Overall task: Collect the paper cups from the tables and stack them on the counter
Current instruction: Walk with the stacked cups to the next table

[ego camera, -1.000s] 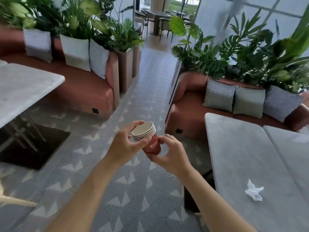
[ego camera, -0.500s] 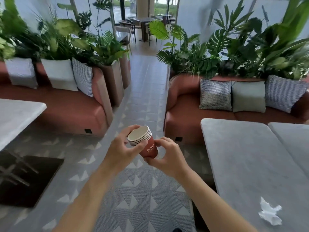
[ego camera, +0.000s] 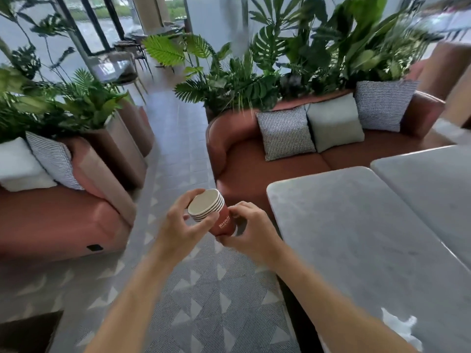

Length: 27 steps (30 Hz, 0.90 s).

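Head view: cups (ego camera: 212,212) tilted further left than before.

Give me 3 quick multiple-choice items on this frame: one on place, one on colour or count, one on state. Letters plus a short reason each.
1. Where is the stack of cups?
A. on the grey table
B. in the air between both hands
C. on the sofa

2. What colour is the outside of the stack?
A. red
B. blue
C. green

3. How are the hands?
A. both hang open
B. only the right holds
C. both hold the stack

Answers:
1 B: the stack is held over the floor, left of the grey table.
2 A: the outer wall is red with white print.
3 C: the left hand grips near the rims and the right hand grips the base end.
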Each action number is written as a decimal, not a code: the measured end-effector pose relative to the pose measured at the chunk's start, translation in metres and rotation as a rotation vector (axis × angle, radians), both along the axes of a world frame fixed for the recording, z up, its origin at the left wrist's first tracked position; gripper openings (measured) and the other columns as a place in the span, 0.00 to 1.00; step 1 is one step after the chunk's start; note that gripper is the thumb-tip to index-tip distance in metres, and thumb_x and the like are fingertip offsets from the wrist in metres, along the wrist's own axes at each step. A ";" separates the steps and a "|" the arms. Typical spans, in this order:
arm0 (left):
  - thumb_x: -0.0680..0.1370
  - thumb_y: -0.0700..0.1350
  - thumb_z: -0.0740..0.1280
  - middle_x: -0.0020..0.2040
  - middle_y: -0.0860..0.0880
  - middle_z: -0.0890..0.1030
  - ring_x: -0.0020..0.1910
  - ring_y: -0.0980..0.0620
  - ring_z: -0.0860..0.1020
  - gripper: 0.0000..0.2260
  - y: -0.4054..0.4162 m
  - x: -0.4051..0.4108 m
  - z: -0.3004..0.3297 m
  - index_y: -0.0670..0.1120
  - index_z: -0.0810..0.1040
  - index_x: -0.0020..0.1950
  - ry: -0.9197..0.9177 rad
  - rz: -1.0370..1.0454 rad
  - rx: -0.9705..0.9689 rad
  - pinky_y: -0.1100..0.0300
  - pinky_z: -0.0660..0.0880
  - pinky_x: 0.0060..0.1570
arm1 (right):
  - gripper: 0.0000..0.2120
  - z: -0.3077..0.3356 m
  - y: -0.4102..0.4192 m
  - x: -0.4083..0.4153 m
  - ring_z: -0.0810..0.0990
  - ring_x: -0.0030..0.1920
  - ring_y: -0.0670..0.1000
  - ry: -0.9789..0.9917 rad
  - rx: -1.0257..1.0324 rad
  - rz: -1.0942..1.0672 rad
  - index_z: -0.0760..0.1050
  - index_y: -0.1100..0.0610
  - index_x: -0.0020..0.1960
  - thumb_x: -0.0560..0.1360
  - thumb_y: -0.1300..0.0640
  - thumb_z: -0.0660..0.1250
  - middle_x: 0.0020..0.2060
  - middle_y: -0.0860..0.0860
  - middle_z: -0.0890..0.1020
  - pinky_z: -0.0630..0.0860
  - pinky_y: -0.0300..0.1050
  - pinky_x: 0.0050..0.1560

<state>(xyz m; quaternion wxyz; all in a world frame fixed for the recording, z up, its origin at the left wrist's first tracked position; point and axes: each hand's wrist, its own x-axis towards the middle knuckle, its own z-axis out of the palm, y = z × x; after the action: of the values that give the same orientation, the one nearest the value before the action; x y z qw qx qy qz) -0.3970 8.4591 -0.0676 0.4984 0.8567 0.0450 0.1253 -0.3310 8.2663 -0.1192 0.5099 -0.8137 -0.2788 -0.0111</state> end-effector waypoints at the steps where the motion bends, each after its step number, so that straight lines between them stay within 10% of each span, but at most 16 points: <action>1: 0.69 0.64 0.74 0.62 0.58 0.84 0.62 0.53 0.83 0.30 -0.005 0.013 0.001 0.57 0.79 0.69 0.006 -0.017 0.012 0.45 0.80 0.65 | 0.25 0.000 -0.006 0.007 0.80 0.48 0.48 -0.008 0.001 -0.029 0.84 0.56 0.56 0.63 0.51 0.85 0.49 0.46 0.82 0.80 0.51 0.51; 10: 0.70 0.60 0.74 0.62 0.53 0.84 0.60 0.52 0.84 0.28 -0.035 0.141 -0.022 0.55 0.80 0.69 -0.001 -0.277 -0.083 0.64 0.81 0.54 | 0.25 -0.010 -0.040 0.075 0.81 0.49 0.49 0.015 -0.025 -0.288 0.83 0.56 0.58 0.65 0.50 0.85 0.50 0.48 0.84 0.80 0.52 0.51; 15: 0.71 0.59 0.76 0.66 0.53 0.82 0.62 0.49 0.83 0.27 -0.033 0.211 -0.033 0.56 0.79 0.70 -0.001 -0.464 -0.105 0.45 0.84 0.58 | 0.25 -0.013 -0.040 0.111 0.80 0.52 0.45 -0.004 -0.087 -0.465 0.83 0.54 0.59 0.65 0.48 0.84 0.52 0.46 0.85 0.79 0.47 0.56; 27: 0.72 0.59 0.76 0.63 0.53 0.84 0.59 0.51 0.85 0.24 0.012 0.320 -0.010 0.59 0.80 0.68 0.012 -0.758 -0.198 0.55 0.83 0.56 | 0.26 0.019 0.020 0.162 0.79 0.52 0.44 0.042 -0.172 -0.770 0.83 0.52 0.59 0.66 0.42 0.83 0.50 0.42 0.83 0.77 0.42 0.56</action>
<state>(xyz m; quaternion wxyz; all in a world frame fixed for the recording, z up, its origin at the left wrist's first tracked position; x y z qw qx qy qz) -0.0774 8.4715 -0.0780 0.5894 0.7610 -0.2598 -0.0776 -0.1694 8.2868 -0.0999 0.4041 -0.8985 0.0573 -0.1614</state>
